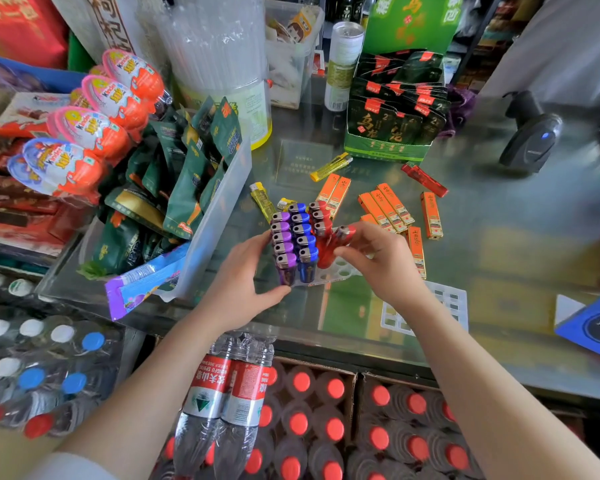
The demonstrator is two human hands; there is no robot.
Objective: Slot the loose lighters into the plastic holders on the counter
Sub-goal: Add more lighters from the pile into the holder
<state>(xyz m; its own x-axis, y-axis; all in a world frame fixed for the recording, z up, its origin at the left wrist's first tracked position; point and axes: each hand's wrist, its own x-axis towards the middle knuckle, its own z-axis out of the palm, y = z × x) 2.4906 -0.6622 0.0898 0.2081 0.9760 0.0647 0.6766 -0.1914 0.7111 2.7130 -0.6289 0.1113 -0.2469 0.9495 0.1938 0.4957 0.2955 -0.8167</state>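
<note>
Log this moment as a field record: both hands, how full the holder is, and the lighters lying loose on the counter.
left hand: grips the left side of the white holder
right hand: pinches a red lighter, tilted at the holder's red column
holder fill: purple lighters, blue lighters and red lighters stand in columns; holes on the right are open
loose on counter: orange lighters, yellow lighters, a loose red lighter
spare holder: flat, partly under the right forearm

Five purple lighters (pixel 286 261), five blue lighters (pixel 307 254), three yellow lighters (pixel 330 166) and two plastic holders (pixel 447 299) were counted.
</note>
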